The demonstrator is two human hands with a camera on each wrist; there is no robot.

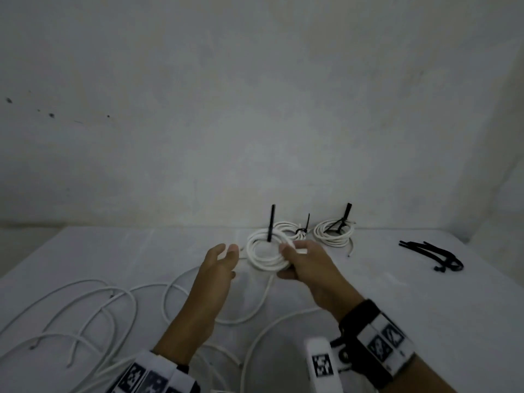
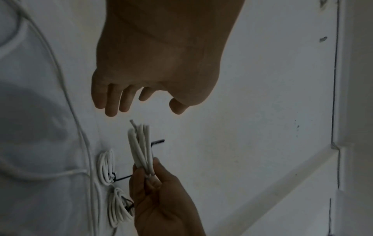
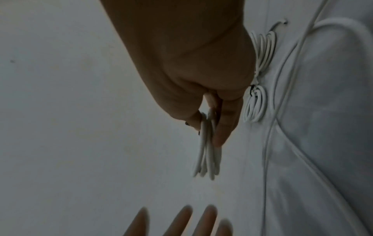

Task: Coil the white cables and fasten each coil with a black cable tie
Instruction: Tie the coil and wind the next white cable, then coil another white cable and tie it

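I am pinching a coil (image 1: 265, 252) in my right hand (image 1: 309, 269), above the table (image 1: 425, 302) centre, a tie (image 1: 271, 222) sticking up at its 12 o'clock. My left hand (image 1: 217, 272) is hovering released at its 9 o'clock, holding nothing. Two tied coils (image 1: 334, 232) are lying at 1 o'clock; I judge this third nearly finished. Loose cable (image 1: 93, 304) is waiting at 8 o'clock, spare ties (image 1: 433, 255) at 3 o'clock. No readable writing, only wrist markers (image 1: 385, 340).
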